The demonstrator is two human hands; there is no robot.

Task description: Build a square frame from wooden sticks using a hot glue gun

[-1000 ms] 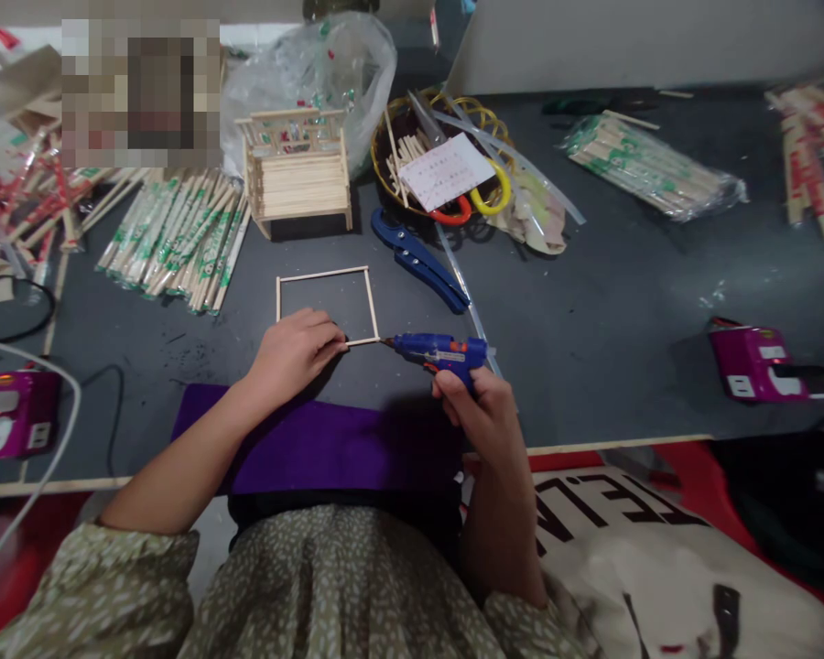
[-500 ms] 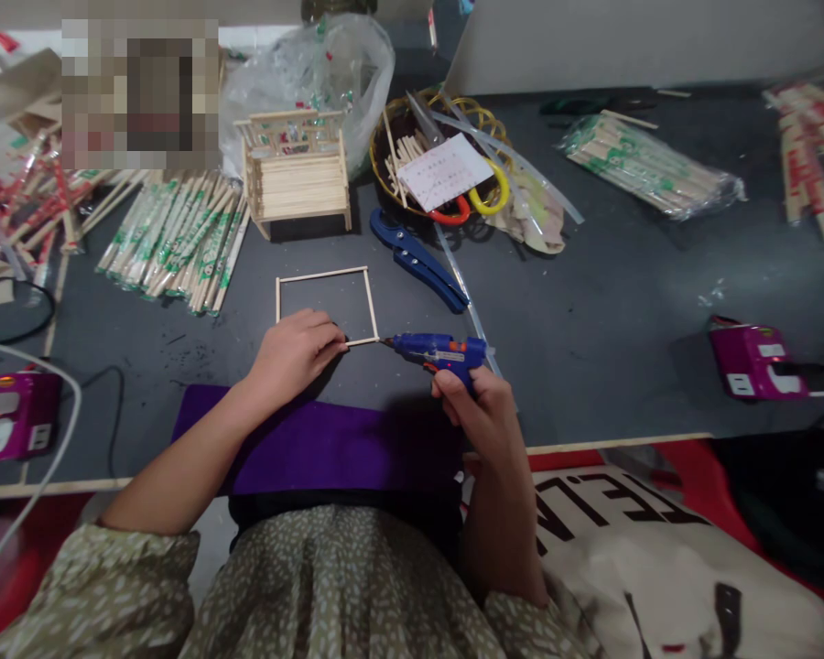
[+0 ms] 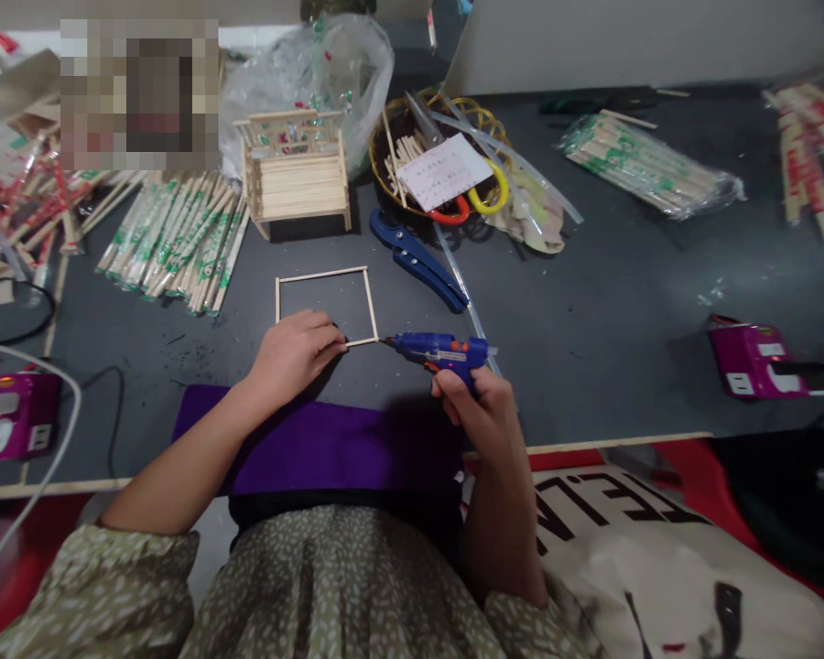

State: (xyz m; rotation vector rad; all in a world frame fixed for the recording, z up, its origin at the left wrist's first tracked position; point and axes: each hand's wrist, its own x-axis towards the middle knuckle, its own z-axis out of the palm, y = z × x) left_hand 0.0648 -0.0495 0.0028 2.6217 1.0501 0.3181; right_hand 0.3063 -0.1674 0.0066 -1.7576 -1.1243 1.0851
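Right hand (image 3: 482,403) grips a glue gun (image 3: 443,352) beside the wooden frame's (image 3: 373,304) near-right corner; left hand's (image 3: 298,350) fingers pinch its near edge.

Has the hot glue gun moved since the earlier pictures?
No, the hot glue gun shows no clear shift against the blue pipe cutter beyond it.

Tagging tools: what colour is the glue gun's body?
Blue; the glue gun shows best in the head view.

Open tabletop (image 3: 611,311) at right — blue cutter (image 3: 420,262), basket (image 3: 380,178) blocking ahead
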